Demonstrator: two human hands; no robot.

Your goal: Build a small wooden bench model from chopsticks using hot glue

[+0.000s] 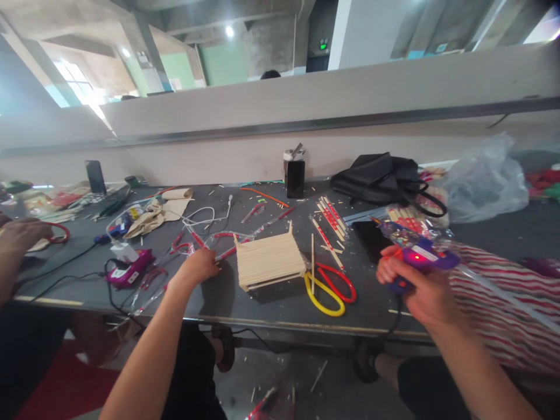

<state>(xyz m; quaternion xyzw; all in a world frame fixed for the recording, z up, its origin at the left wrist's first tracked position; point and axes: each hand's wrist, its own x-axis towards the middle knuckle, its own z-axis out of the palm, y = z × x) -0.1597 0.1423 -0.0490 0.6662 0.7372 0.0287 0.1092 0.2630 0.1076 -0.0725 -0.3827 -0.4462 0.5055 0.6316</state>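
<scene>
Daylight is glaring white through the window [72,77] at upper left, a ceiling lamp [230,31] is shining as a bright spot, and the dark desk [271,308] is looking dimmer. Soft shadow is falling beneath the stick panel [269,259], while shapes toward the side edges are stretching and blurring.

a pale stick-built piece [269,261] (slatted, two upright far posts) on a dark table [371,318]; to its right, a held purple glue gun [423,256], red light on.

The dark table [271,308] carries a wooden stick frame [270,259], scissors [344,300] and a black bag [378,179].
</scene>
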